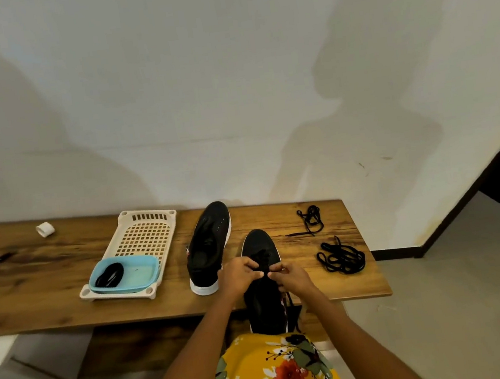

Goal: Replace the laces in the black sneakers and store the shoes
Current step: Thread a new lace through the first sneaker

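Observation:
Two black sneakers with white soles are on a wooden table (pixel 47 279). One sneaker (pixel 208 245) lies unlaced left of centre. The other sneaker (pixel 265 301) hangs over the table's front edge, toe pointing away from me. My left hand (pixel 239 275) and my right hand (pixel 288 276) meet over its eyelets, each pinching a black lace; a lace end dangles below my right hand. Two loose bundles of black laces lie to the right, one bundle (pixel 311 219) farther back and one bundle (pixel 342 256) nearer.
A cream perforated basket (pixel 143 235) sits at centre left with a light blue tray (pixel 136 276) on its near end, holding another black lace coil (pixel 110 275). A small white roll (pixel 45 229) lies at the back left. A white wall stands behind the table.

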